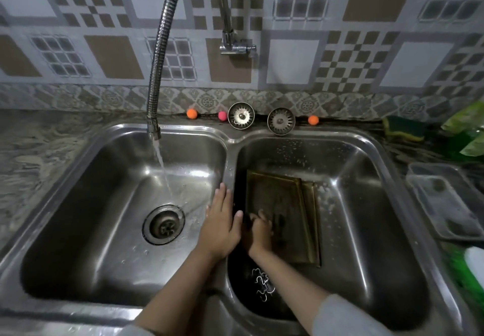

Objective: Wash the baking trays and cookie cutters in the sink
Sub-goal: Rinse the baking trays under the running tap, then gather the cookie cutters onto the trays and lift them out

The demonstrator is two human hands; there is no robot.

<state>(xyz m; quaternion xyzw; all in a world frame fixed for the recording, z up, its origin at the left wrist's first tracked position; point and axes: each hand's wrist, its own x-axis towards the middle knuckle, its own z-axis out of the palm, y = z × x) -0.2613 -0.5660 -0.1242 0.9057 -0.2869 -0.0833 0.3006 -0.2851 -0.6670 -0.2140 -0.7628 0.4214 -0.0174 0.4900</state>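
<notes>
The left hand (222, 227) is lying flat, fingers straight, on the divider of the double sink (227, 162), probably bracing. The right hand (259, 232), fingers curled, is apparently gripping the baking trays (285, 204) stacked in the right basin; cookie cutters (263, 284) are lying nearer.

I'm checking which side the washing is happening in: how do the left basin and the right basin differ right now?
The left basin takes the running water from the faucet; the right basin gets none. The left basin shows a bare drain; the right basin holds stacked baking trays and cookie cutters. The right hand works in the right basin; the left hand rests on the divider. Both are stainless steel.
</notes>
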